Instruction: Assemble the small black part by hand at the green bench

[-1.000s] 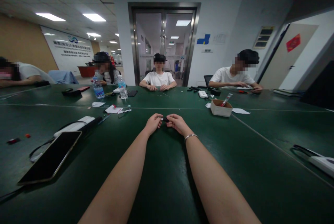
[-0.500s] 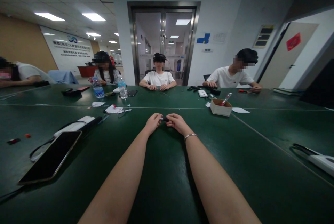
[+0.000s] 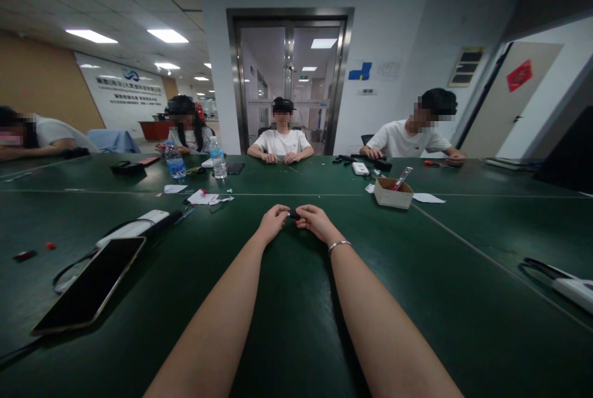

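Note:
In the head view a small dark object (image 3: 293, 214) with a silvery left end is held between my two hands, above the green table (image 3: 296, 299). My left hand (image 3: 274, 223) pinches its left end with closed fingers. The right end is gripped by the fingers of my right hand (image 3: 315, 222), whose wrist wears a silver bracelet (image 3: 340, 244). What exactly the object is, I cannot make out.
A phone (image 3: 92, 287) and a white device (image 3: 132, 228) with a cable lie at the left. Farther off stand two water bottles (image 3: 175, 162), paper scraps (image 3: 204, 198) and a small box (image 3: 393, 195). Several people sit across the table.
The silvery part between my fingers shows less than before, and more of the dark part is visible. My hands have otherwise hardly moved; the whole view has shifted slightly.

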